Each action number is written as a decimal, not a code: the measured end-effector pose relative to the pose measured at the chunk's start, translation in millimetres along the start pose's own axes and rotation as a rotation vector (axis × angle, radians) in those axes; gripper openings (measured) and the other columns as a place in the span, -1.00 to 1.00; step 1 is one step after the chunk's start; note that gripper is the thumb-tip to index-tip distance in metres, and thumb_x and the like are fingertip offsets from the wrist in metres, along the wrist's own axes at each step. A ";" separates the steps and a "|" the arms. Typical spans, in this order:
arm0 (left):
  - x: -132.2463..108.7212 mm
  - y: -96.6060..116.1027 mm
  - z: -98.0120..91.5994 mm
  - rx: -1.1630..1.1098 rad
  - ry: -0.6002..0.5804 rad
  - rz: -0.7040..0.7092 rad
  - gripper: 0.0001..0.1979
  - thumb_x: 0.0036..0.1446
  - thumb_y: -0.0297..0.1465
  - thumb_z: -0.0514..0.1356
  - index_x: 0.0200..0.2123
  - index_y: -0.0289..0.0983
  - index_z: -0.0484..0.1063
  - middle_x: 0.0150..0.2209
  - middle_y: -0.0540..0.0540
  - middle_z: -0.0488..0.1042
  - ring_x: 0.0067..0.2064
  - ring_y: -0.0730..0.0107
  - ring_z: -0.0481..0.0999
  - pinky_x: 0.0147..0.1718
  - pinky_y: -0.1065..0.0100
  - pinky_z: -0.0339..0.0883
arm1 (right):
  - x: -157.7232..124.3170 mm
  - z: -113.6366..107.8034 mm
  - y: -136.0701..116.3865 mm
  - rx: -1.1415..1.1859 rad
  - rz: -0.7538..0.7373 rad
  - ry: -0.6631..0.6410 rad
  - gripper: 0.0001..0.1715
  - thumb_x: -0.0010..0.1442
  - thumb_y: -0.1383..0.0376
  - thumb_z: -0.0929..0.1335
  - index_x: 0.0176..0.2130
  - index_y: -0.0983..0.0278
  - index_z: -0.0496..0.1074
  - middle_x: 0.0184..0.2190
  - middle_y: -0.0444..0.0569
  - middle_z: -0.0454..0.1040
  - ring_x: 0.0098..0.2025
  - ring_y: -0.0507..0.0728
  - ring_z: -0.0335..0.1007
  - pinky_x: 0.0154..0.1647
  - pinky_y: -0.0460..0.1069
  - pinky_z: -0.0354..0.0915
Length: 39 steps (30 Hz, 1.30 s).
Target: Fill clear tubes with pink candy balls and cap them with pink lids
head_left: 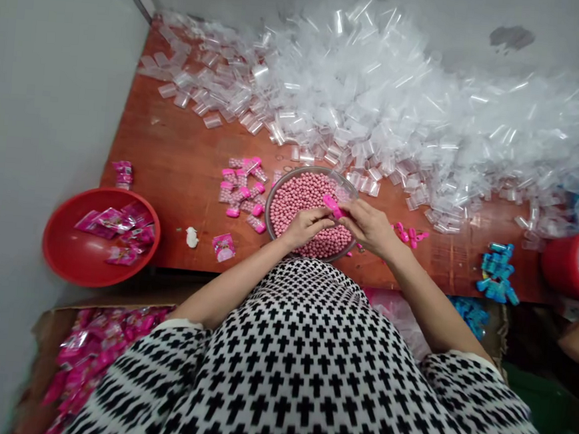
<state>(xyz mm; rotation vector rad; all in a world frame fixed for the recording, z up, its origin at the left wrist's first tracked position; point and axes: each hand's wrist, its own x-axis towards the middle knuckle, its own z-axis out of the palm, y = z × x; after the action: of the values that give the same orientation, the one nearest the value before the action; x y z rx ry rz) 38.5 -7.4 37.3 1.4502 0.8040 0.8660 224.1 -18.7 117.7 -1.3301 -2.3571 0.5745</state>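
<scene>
Both my hands meet over a round bowl full of small pink candy balls on a red-brown table. My left hand is curled, its fingertips pinched toward a small pink cap. My right hand is closed too, gripping the pink cap together with a small clear plastic tube that is hard to make out. Filled tubes with pink caps lie in a cluster just left of the bowl. A few loose pink caps lie right of my right hand.
A huge heap of clear empty tubes covers the back of the table. A red basin with pink packets sits at the left, a box of pink packets below it. Blue-capped tubes and a red bucket are at right.
</scene>
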 end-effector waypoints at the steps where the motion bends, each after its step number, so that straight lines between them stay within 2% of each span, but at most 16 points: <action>1: -0.1 1.9 -0.3 0.029 0.006 0.013 -0.68 0.12 -0.27 0.19 -0.12 -0.32 0.51 -0.18 -0.13 0.58 -0.19 0.31 0.55 -0.15 0.33 0.40 | -0.1 1.4 -0.2 -0.036 -0.001 -0.028 -0.67 0.31 0.19 0.19 -0.02 0.28 0.34 -0.22 0.05 0.44 -0.19 0.11 0.37 -0.20 -0.03 0.30; 5: -0.9 8.3 -0.2 0.131 0.025 0.084 -0.71 0.16 -0.25 0.14 -0.17 -0.29 0.52 -0.18 -0.11 0.57 -0.18 0.33 0.55 -0.17 0.37 0.37 | -3.9 4.0 -3.6 -0.179 0.014 -0.055 -0.69 0.32 0.19 0.17 -0.06 0.28 0.34 -0.31 0.01 0.39 -0.31 0.09 0.34 -0.38 -0.08 0.24; 8: -1.3 11.8 -0.8 0.236 -0.004 0.158 -0.70 0.21 -0.22 0.09 -0.22 -0.28 0.52 -0.23 -0.11 0.56 -0.22 0.36 0.54 -0.21 0.39 0.35 | -8.7 4.7 -8.5 -0.253 0.006 -0.039 -0.73 0.32 0.21 0.17 -0.13 0.28 0.34 -0.33 0.02 0.35 -0.35 0.09 0.30 -0.45 -0.09 0.18; 12: -0.4 13.2 -1.1 0.507 -0.064 0.228 -0.67 0.25 -0.23 0.02 -0.33 -0.29 0.49 -0.40 -0.12 0.53 -0.35 0.38 0.49 -0.32 0.40 0.28 | -13.9 7.7 -8.1 -0.266 0.000 -0.043 -0.78 0.32 0.26 0.15 -0.18 0.27 0.32 -0.35 0.01 0.33 -0.37 0.08 0.27 -0.43 -0.09 0.16; 17: 4.3 16.1 -1.3 0.735 -0.138 0.260 -0.67 0.25 -0.26 -0.01 -0.40 -0.28 0.46 -0.46 -0.12 0.49 -0.42 0.37 0.44 -0.40 0.40 0.20 | -14.5 10.5 4.6 -0.193 -0.033 -0.069 -0.80 0.31 0.26 0.16 -0.23 0.28 0.31 -0.37 0.00 0.32 -0.37 0.09 0.25 -0.43 -0.07 0.14; 20: 4.5 23.5 -4.3 0.740 -0.174 0.266 -0.66 0.25 -0.23 0.00 -0.39 -0.27 0.48 -0.48 -0.10 0.49 -0.45 0.39 0.43 -0.44 0.40 0.15 | -17.9 8.9 4.9 -0.125 -0.068 -0.013 -0.83 0.29 0.26 0.19 -0.28 0.27 0.29 -0.41 -0.02 0.32 -0.39 0.08 0.24 -0.42 -0.07 0.14; 24: -2.3 34.3 -6.5 0.655 -0.253 0.245 -0.62 0.25 -0.17 -0.01 -0.36 -0.24 0.51 -0.48 -0.05 0.51 -0.46 0.43 0.44 -0.45 0.43 0.14 | -27.9 6.8 -7.4 -0.055 -0.069 0.015 -0.88 0.28 0.27 0.21 -0.27 0.25 0.29 -0.44 -0.06 0.31 -0.38 0.07 0.26 -0.39 -0.07 0.17; 27: -6.0 36.6 -3.4 0.718 -0.211 0.245 -0.62 0.26 -0.19 -0.01 -0.36 -0.25 0.52 -0.47 -0.07 0.52 -0.44 0.41 0.45 -0.46 0.43 0.13 | -32.2 9.4 -10.6 -0.109 -0.062 0.014 -0.87 0.28 0.30 0.20 -0.26 0.26 0.29 -0.41 -0.03 0.32 -0.36 0.09 0.27 -0.39 -0.06 0.18; 30: -4.9 33.5 0.2 0.784 -0.173 0.252 -0.67 0.23 -0.25 0.01 -0.37 -0.24 0.52 -0.46 -0.08 0.52 -0.44 0.39 0.44 -0.46 0.41 0.12 | -31.2 13.7 1.2 -0.043 -0.079 0.007 -0.87 0.27 0.29 0.21 -0.26 0.27 0.31 -0.41 -0.03 0.33 -0.37 0.08 0.27 -0.39 -0.07 0.19; 33: -3.3 29.2 0.5 0.787 -0.204 0.206 -0.67 0.22 -0.25 0.04 -0.44 -0.24 0.52 -0.49 -0.07 0.51 -0.47 0.39 0.43 -0.48 0.41 0.10 | -26.3 13.0 16.8 0.086 -0.071 -0.101 -0.83 0.27 0.22 0.25 -0.23 0.28 0.34 -0.43 -0.05 0.37 -0.39 0.06 0.31 -0.36 -0.08 0.23; 35: -3.7 27.5 -0.1 0.764 -0.232 0.141 -0.67 0.21 -0.22 0.05 -0.45 -0.23 0.52 -0.51 -0.06 0.52 -0.48 0.40 0.42 -0.48 0.41 0.09 | -21.0 7.3 19.6 0.038 -0.065 -0.192 -0.77 0.25 0.21 0.28 -0.15 0.30 0.36 -0.34 0.01 0.44 -0.31 0.10 0.37 -0.31 -0.05 0.27; 37: -5.0 27.2 -0.2 0.707 -0.243 0.082 -0.68 0.19 -0.20 0.07 -0.43 -0.21 0.54 -0.49 -0.04 0.53 -0.48 0.39 0.44 -0.47 0.42 0.12 | -14.1 -1.3 14.0 -0.098 -0.104 -0.229 -0.60 0.21 0.22 0.31 0.02 0.31 0.31 -0.09 0.13 0.43 -0.07 0.19 0.36 -0.15 0.03 0.30; 39: -6.4 27.3 0.7 0.597 -0.234 0.056 -0.71 0.18 -0.21 0.09 -0.39 -0.20 0.54 -0.43 -0.03 0.56 -0.43 0.38 0.47 -0.44 0.41 0.18 | -6.0 -9.9 3.3 -0.215 -0.202 -0.247 -0.39 0.18 0.26 0.32 0.19 0.26 0.16 0.17 0.12 0.26 0.19 0.26 0.15 0.10 0.15 0.18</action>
<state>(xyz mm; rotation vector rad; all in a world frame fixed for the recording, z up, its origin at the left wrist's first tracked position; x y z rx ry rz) 35.8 -14.8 64.2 2.0606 0.8864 0.4947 234.4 -20.7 123.7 -1.1401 -2.7820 0.4567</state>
